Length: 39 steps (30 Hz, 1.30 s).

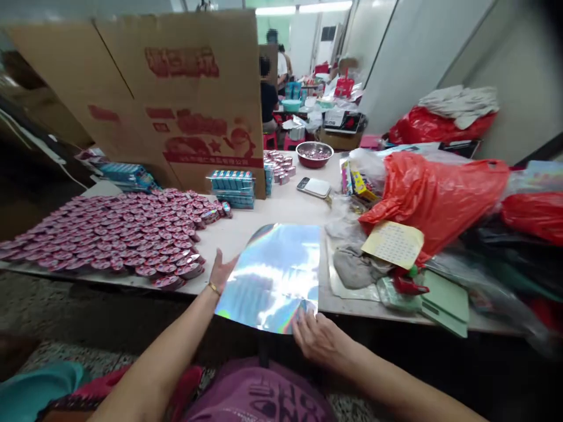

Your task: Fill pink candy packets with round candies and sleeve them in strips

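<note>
A shiny, iridescent silver sheet (277,275) lies partly on the white table, with its near edge out over the table's front edge. My right hand (314,337) has its fingers closed on the near right corner of the sheet. At the sheet's left edge is my left hand (223,272), thumb raised and apart; its other fingers are partly hidden by the sheet. Left of that hand, many small pink-topped cups (123,234) are packed across the tabletop. Blue-and-white packs (233,189) are stacked behind the sheet, toward the left.
A tall printed cardboard panel (197,105) stands at the back left. Farther back are a metal bowl (314,153) and a small scale (314,187). Red plastic bags (435,193), a grey cloth (352,266) and a pale green scale (445,302) crowd the right. People sit and stand beyond.
</note>
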Motion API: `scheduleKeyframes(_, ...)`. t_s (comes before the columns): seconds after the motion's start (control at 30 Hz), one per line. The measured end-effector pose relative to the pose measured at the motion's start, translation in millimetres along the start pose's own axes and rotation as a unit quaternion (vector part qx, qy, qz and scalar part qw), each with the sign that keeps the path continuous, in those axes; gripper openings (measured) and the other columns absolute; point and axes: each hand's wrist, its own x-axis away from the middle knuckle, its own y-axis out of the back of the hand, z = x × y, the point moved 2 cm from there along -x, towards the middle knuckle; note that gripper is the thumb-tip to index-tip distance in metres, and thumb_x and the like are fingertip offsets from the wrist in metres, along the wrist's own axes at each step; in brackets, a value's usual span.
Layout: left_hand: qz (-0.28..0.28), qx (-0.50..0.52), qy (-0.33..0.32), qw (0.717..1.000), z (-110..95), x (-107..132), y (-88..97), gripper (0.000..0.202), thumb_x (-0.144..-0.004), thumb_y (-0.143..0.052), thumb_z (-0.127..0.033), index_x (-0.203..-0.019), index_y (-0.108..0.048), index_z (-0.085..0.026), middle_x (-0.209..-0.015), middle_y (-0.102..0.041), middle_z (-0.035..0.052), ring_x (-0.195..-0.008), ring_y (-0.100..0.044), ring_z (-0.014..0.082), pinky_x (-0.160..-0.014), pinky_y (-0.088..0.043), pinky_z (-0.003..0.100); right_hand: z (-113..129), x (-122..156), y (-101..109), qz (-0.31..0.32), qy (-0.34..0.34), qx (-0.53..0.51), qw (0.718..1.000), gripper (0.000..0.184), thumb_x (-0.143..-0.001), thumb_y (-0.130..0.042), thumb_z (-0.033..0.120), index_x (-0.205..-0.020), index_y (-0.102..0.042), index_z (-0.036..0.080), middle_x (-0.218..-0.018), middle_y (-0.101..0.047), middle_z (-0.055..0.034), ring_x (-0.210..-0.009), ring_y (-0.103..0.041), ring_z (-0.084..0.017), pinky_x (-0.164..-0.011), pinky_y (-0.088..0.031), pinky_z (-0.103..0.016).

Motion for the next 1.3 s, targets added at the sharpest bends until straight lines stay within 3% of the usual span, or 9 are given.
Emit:
scheduleKeyframes(0.1, -0.072, -0.005, 0.058, 0.996, 15.1, -6.4, 53.0, 0.052, -0.069, -0.059, -0.035, -0.115, -0.047, -0.015, -0.090, -0.064, 0.0100, -0.082, -0.061, 0.0236, -0.074, -0.045, 0.036, 29.1, 5.5, -82.3, 0.065, 0.005, -0.060, 0.996, 0.024, -0.077, -0.037, 0.008, -0.095, -0.053, 0.010, -0.098, -0.061, -0.0176, -0.084, -0.058, -0.023, -0.060, -0.042, -0.032)
scheduleKeyframes(0.2, -0.148, -0.062, 0.101, 0.982, 43.6, -20.0, 88.1, 0.049, -0.063, -0.063, -0.014, -0.109, -0.048, -0.017, -0.076, -0.064, 0.0054, -0.062, -0.061, 0.0178, -0.063, -0.047, 0.032, 54.0, 20.5, -132.1, 0.124, -0.002, -0.112, 0.986, 0.023, -0.076, -0.044, 0.010, -0.097, -0.053, 0.014, -0.103, -0.060, -0.0142, -0.087, -0.057, -0.022, -0.062, -0.042, -0.030)
scheduleKeyframes(0.53, -0.274, -0.196, 0.072, 0.939, 55.1, -59.5, 133.8, 0.033, -0.057, -0.064, -0.014, -0.087, -0.050, -0.015, -0.060, -0.059, -0.0006, -0.052, -0.057, 0.0144, -0.054, -0.047, 0.030, 79.2, 29.7, -164.8, 0.163, -0.051, -0.187, 0.967, 0.035, -0.075, -0.051, 0.015, -0.110, -0.051, 0.016, -0.115, -0.053, -0.0120, -0.095, -0.050, -0.024, -0.069, -0.041, -0.034)
scheduleKeyframes(0.7, -0.295, -0.301, -0.007, 0.907, 56.7, -79.7, 136.2, 0.019, -0.061, -0.056, -0.016, -0.079, -0.053, -0.014, -0.072, -0.063, 0.0011, -0.065, -0.058, 0.0124, -0.062, -0.045, 0.023, 73.7, 25.0, -175.9, 0.162, -0.065, -0.200, 0.964, 0.033, -0.076, -0.053, 0.017, -0.108, -0.053, 0.015, -0.111, -0.055, -0.0098, -0.094, -0.050, -0.023, -0.074, -0.040, -0.035)
scheduleKeyframes(0.83, -0.301, -0.407, -0.056, 0.861, 27.0, -123.5, 132.5, 0.016, -0.062, -0.049, -0.016, -0.077, -0.055, -0.014, -0.074, -0.061, 0.0008, -0.068, -0.056, 0.0128, -0.063, -0.043, 0.023, 41.1, 6.0, -191.5, 0.174, -0.101, -0.214, 0.956, 0.037, -0.076, -0.053, 0.020, -0.113, -0.051, 0.017, -0.116, -0.052, -0.0112, -0.102, -0.047, -0.026, -0.080, -0.038, -0.038)
scheduleKeyframes(0.97, -0.301, -0.453, -0.081, 0.835, -2.1, -159.0, 113.7, 0.016, -0.061, -0.049, -0.015, -0.076, -0.055, -0.015, -0.067, -0.056, -0.0024, -0.067, -0.051, 0.0119, -0.064, -0.040, 0.022, 3.6, -1.3, -205.7, 0.195, -0.132, -0.249, 0.939, 0.036, -0.075, -0.053, 0.017, -0.111, -0.053, 0.019, -0.117, -0.052, -0.0103, -0.104, -0.047, -0.026, -0.080, -0.039, -0.038)
scheduleKeyframes(1.07, -0.306, -0.488, -0.096, 0.812, -0.4, -159.7, 91.3, 0.016, -0.065, -0.049, -0.016, -0.079, -0.053, -0.017, -0.061, -0.050, -0.0049, -0.064, -0.047, 0.0112, -0.065, -0.038, 0.023, -26.4, -11.1, -201.0, 0.167, -0.168, -0.309, 0.921, 0.028, -0.077, -0.053, 0.022, -0.104, -0.056, 0.022, -0.114, -0.054, -0.0068, -0.098, -0.050, -0.022, -0.079, -0.041, -0.034)
scheduleKeyframes(1.2, -0.324, -0.548, -0.073, 0.767, 21.8, -146.4, 68.5, 0.014, -0.067, -0.046, -0.016, -0.080, -0.051, -0.018, -0.059, -0.048, -0.0049, -0.061, -0.045, 0.0115, -0.064, -0.036, 0.023, -81.0, -90.1, -186.8, 0.042, -0.265, -0.347, 0.899, 0.025, -0.087, -0.037, 0.025, -0.104, -0.054, 0.018, -0.106, -0.057, -0.0079, -0.097, -0.049, -0.016, -0.084, -0.038, -0.029)
scheduleKeyframes(1.3, -0.323, -0.553, -0.071, 0.765, 36.7, -142.9, 63.1, 0.012, -0.064, -0.046, -0.013, -0.075, -0.051, -0.017, -0.063, -0.051, -0.0027, -0.065, -0.047, 0.0132, -0.065, -0.036, 0.024, -115.3, -184.8, -196.3, 0.066, -0.251, -0.344, 0.902, 0.025, -0.087, -0.035, 0.022, -0.104, -0.053, 0.016, -0.102, -0.058, -0.0092, -0.097, -0.048, -0.017, -0.085, -0.036, -0.030)
